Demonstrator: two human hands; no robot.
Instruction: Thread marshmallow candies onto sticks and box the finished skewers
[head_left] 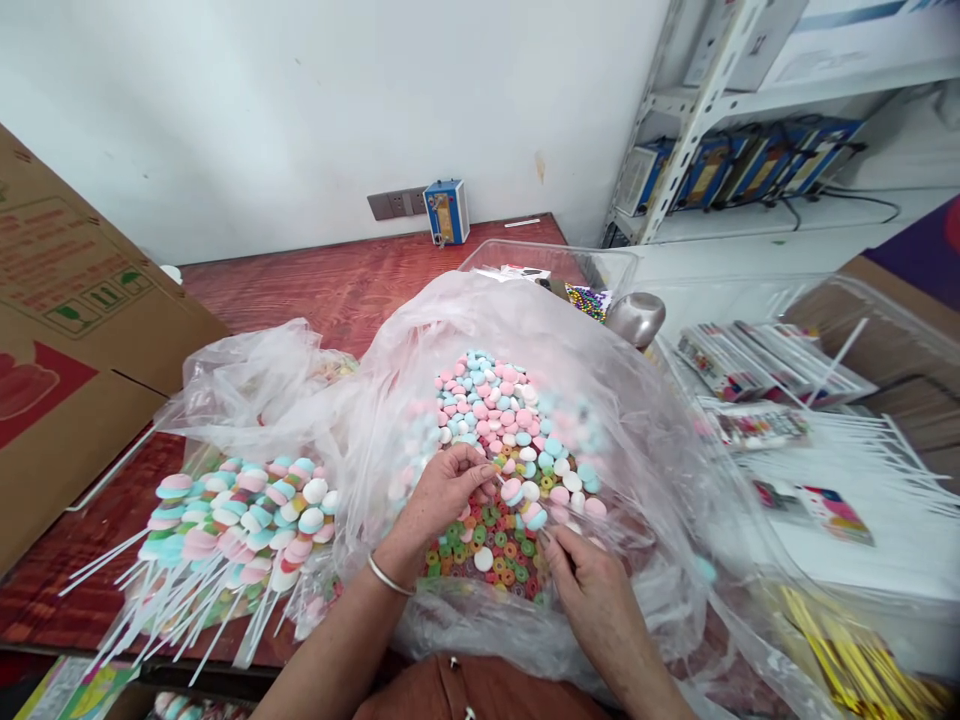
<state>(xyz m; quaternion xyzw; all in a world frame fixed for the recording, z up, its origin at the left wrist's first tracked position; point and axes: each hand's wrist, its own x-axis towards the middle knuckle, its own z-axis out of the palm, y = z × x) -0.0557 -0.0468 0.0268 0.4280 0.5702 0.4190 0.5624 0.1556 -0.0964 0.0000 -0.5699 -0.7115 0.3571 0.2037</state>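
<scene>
Beyond the brown garment (480, 690), a candy stick (513, 491) is pinched at its ends by the left hand (448, 490) and the right hand (596, 580); straight, gentle pressure would likely keep its pieces whole. Below both hands, loose candy (487, 405) is ringed by the plastic bag (442, 310), while room left of the left hand is limited by bundled sticks (255, 510). Farther ahead, the counter (315, 280) is bounded by the wall (480, 100).

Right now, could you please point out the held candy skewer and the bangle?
Candy skewer (513, 491): head view, on its upper pink candy.
Bangle (385, 582): head view, middle of its visible band.
</scene>
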